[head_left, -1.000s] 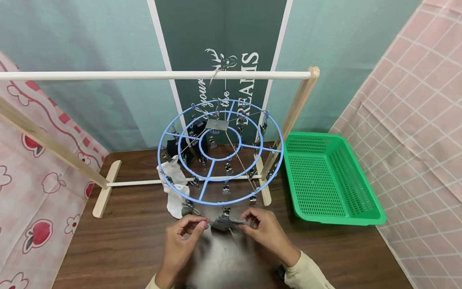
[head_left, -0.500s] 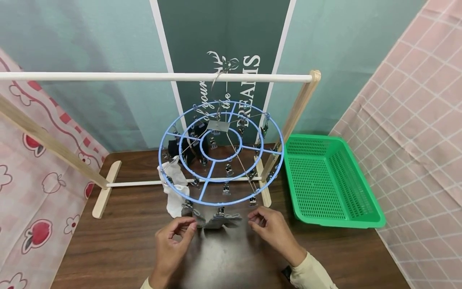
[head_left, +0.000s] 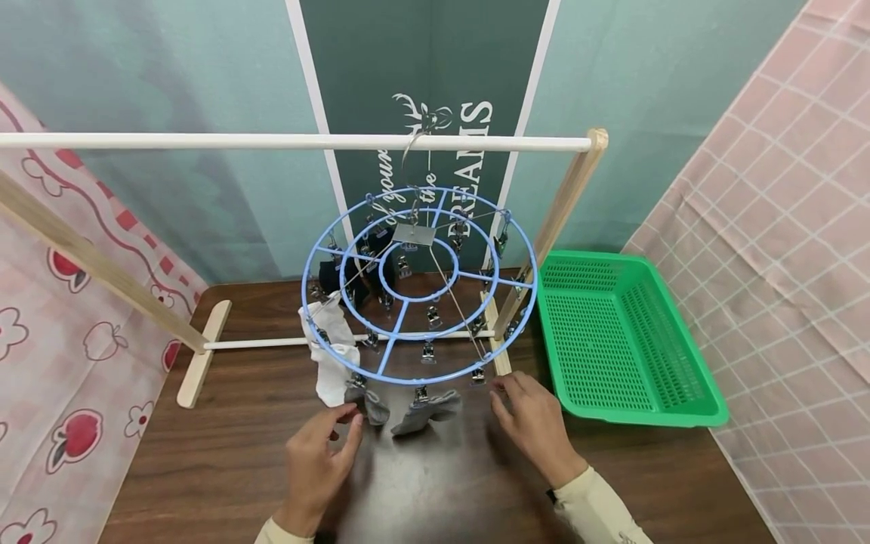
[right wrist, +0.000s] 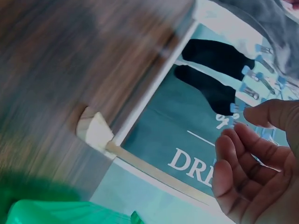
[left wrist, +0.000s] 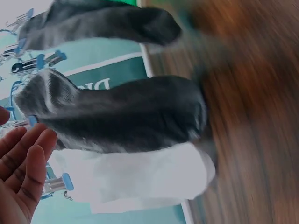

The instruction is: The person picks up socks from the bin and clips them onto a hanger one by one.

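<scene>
Both hands hold nothing, fingers loosely spread: the left hand [head_left: 318, 461] just below a grey sock [head_left: 424, 412] clipped to the blue hanger [head_left: 418, 283], the right hand [head_left: 533, 427] beside it.

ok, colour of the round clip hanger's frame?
Light blue; the round clip hanger shows best in the head view.

Grey, white and black socks on a pale blue hanger

Between the left hand [head_left: 319, 461] and right hand [head_left: 533, 423] hang two grey socks [head_left: 421, 412]; left of them is a white sock [head_left: 331, 347], and beyond, black socks [head_left: 347, 279], all on a pale blue ring hanger [head_left: 418, 283] with silver clips. The table [head_left: 224, 446] is dark brown wood grain, the basket [head_left: 618, 340] to the right bright green, and the sleeves cream.
</scene>
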The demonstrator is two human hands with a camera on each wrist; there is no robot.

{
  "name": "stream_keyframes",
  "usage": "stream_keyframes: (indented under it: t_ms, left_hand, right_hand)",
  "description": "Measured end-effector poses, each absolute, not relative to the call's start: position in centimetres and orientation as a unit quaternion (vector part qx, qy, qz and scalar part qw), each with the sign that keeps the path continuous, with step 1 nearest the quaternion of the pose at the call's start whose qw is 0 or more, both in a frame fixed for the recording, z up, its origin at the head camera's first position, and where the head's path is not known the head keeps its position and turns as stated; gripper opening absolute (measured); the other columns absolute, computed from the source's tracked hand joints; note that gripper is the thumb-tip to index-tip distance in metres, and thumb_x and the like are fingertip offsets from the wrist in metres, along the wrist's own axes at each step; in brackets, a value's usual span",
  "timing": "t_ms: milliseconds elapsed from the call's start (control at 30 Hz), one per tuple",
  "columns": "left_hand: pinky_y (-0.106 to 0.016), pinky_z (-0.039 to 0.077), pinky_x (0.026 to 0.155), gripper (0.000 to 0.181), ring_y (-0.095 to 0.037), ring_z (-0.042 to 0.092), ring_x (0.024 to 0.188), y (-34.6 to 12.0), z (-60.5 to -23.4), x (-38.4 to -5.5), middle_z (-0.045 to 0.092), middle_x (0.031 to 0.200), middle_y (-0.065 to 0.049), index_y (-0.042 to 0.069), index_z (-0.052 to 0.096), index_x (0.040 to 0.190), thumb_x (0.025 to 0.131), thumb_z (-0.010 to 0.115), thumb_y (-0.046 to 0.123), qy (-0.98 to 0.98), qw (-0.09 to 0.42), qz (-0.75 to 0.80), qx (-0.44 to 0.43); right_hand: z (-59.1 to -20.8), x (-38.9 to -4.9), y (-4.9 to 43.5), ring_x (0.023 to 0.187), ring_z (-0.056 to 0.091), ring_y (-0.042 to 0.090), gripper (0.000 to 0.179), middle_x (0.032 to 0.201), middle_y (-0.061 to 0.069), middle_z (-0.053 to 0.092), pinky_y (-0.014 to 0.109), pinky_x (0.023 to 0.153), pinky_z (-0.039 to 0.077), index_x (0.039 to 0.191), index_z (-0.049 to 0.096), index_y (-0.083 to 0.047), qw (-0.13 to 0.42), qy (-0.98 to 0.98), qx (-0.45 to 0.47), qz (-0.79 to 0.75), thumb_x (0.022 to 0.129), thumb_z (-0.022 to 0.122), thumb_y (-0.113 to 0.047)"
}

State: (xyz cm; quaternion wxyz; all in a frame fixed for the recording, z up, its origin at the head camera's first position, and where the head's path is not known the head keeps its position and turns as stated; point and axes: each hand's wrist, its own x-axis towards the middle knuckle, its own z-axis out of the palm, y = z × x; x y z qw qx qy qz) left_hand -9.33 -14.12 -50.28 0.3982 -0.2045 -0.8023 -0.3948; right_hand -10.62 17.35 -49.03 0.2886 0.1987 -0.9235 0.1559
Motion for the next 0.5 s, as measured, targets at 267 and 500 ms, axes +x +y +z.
stream_keyframes:
  t_ms: [267,500]
  left_hand:
    - [-0.039,0.048,0.047,0.036,-0.026,0.062,0.060,-15.0,-50.8,-9.6,0.067,0.076,-0.009,0.000,0.070,0.089,0.096,0.056,0.032,-0.821,0.459,-0.278,-0.197]
    - [-0.043,0.048,0.053,0.039,-0.030,0.062,0.064,-15.7,-51.1,-10.2,0.067,0.081,-0.012,-0.002,0.069,0.097,0.096,0.056,0.035,-0.827,0.464,-0.245,-0.201]
  right_hand:
    - [-49.6,-10.8,18.0,0.075,0.059,0.028,0.021,0.087,0.011,0.062,0.041,0.060,0.050,0.094,0.068,0.001,0.296,-0.927,0.214,0.085,0.085,0.065,-0.018]
    - [-49.7,-11.1,18.6,0.076,0.059,0.031,0.053,0.088,0.013,0.063,0.041,0.058,0.047,0.096,0.068,0.003,0.306,-0.929,0.201,0.059,0.103,0.030,-0.034]
